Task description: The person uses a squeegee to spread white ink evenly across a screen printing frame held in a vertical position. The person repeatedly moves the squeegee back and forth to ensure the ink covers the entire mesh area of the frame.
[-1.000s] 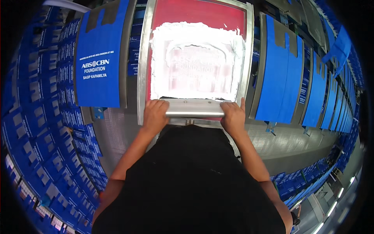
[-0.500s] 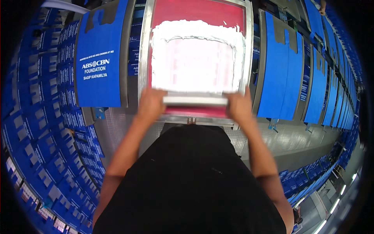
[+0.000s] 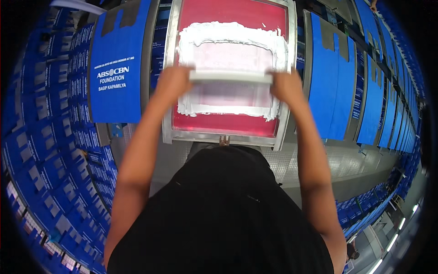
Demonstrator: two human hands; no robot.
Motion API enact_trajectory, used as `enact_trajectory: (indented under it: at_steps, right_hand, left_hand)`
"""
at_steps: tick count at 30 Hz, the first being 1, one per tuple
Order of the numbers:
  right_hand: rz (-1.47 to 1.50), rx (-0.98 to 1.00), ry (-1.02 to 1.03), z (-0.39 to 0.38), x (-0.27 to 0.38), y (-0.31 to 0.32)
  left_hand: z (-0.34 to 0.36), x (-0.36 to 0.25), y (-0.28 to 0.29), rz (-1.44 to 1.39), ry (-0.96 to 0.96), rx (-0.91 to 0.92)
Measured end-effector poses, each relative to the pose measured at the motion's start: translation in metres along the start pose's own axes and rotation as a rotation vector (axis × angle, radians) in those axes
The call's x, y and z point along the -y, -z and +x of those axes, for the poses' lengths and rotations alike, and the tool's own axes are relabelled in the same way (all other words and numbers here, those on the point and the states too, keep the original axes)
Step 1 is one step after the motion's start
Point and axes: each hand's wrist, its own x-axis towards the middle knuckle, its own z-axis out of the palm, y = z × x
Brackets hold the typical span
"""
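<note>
In the middle, a metal-framed printing screen [image 3: 169, 118] has a red surface [image 3: 228, 124] with a thick, uneven border of white ink [image 3: 232, 32] around a paler printed area. A long, pale squeegee bar [image 3: 230, 77] lies across that area. My left hand [image 3: 174, 84] grips the bar's left end, and my right hand [image 3: 286, 86] grips its right end; both are blurred by motion. A metal fitting [image 3: 224, 140] is on the screen frame's lower edge, just above my black-clothed torso.
Boards with blue fabric flank the screen at left [image 3: 116, 50] and right [image 3: 331, 91]. Stacked blue printed pieces [image 3: 36, 114] fill the far left. Another person's hand [image 3: 373, 8] shows at the top right, and a person [image 3: 352, 250] at the lower right.
Both my hands have moved up and away from my body with the squeegee, from the screen's lower edge to its middle. The red band below the white ink is now uncovered.
</note>
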Motion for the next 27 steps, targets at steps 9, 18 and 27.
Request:
enact_trajectory:
  at_steps: [9,18,27]
  right_hand:
    - [-0.01,-0.068,-0.07,0.002,0.005,-0.025]
    - [0.054,-0.041,0.071,0.128,-0.037,0.069]
    - [0.142,0.073,0.107,0.177,-0.05,0.064]
  left_hand:
    - [0.014,0.006,-0.025,-0.006,-0.165,-0.169]
    - [0.102,0.009,0.046,0.073,-0.11,-0.486]
    - [-0.159,-0.029,-0.129,-0.509,0.279,0.769]
